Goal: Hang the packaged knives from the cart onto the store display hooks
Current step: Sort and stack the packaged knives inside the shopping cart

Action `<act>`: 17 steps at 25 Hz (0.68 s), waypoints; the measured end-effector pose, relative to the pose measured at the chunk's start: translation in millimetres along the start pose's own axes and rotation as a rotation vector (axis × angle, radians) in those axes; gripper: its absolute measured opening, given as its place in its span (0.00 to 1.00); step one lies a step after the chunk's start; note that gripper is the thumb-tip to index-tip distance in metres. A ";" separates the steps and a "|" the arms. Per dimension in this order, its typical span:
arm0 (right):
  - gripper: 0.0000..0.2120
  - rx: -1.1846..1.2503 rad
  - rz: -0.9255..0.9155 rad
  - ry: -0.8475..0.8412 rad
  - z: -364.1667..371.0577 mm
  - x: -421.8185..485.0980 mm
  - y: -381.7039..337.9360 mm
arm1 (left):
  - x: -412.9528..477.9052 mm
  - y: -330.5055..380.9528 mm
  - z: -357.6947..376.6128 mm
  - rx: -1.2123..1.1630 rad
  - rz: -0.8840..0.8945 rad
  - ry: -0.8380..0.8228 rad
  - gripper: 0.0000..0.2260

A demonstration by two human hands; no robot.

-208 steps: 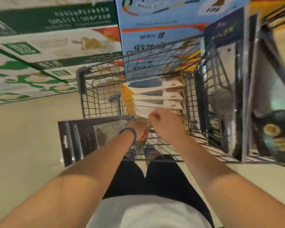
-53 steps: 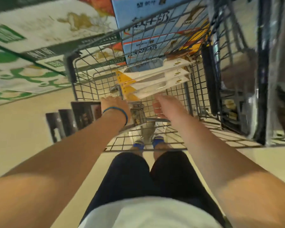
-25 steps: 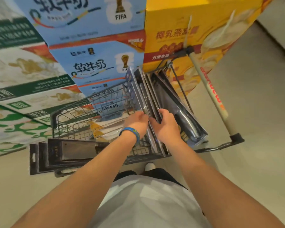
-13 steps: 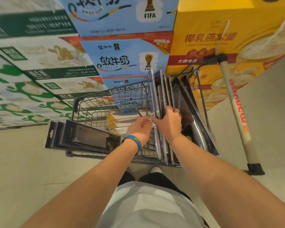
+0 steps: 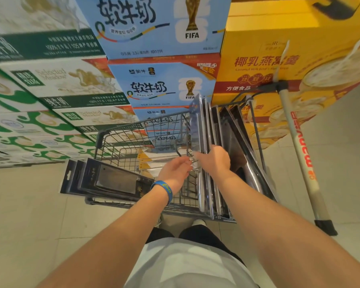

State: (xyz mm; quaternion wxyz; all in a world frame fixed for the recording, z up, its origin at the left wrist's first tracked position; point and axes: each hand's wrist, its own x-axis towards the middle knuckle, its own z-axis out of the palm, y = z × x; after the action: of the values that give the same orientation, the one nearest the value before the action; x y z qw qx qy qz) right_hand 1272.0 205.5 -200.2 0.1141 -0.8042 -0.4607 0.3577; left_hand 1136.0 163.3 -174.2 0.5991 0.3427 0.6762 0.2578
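A wire cart (image 5: 121,142) stands in front of me. Several clear-packed knives (image 5: 202,125) stand on edge along its right side. My right hand (image 5: 215,162) grips the leftmost of these packs, its fingers curled over the edge. My left hand (image 5: 175,170), with a blue wristband, has curled fingertips at the same pack's edge, touching the right hand. A stack of dark cleaver packs (image 5: 110,179) lies across the cart's near left rim. Yellow-and-white knife packs (image 5: 143,161) lie inside the basket. No display hooks are in view.
Stacked milk cartons, green and white (image 5: 50,96) and blue (image 5: 160,84), rise behind the cart, with yellow boxes (image 5: 279,59) to the right. A long white handle with red lettering (image 5: 299,146) leans right of the cart, its black foot on the tiled floor (image 5: 25,215).
Both hands went from the flat yellow packs in the basket to the upright clear packs on the right. In the last half second they stay there; the left hand shifted slightly left.
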 end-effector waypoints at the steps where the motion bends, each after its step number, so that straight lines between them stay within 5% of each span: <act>1: 0.26 0.018 -0.013 0.044 -1.7 -6.1 -0.1 | 0.5 -1.0 0.4 0.007 0.004 -0.001 0.11; 3: 0.15 0.072 -0.056 0.140 -7.3 -19.0 -0.4 | 2.4 -2.8 0.6 0.009 0.016 0.005 0.11; 6: 0.14 0.102 -0.078 0.244 -16.1 -41.4 0.1 | 1.3 0.0 0.0 0.029 0.028 -0.030 0.11; 11: 0.13 0.180 -0.265 0.401 -27.3 -68.7 -6.1 | -7.9 42.4 2.2 -0.031 0.109 -0.175 0.37; 17: 0.08 0.212 -0.512 0.649 -61.0 -90.3 -54.4 | -6.4 148.1 -30.2 -0.064 0.450 -0.144 0.42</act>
State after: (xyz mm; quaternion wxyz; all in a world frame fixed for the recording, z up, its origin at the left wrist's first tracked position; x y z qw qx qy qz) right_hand 1248.8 170.0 -86.0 0.4206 -0.7185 -0.5463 0.0915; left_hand 1129.5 253.9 -53.2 0.5835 0.4831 0.5298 0.3812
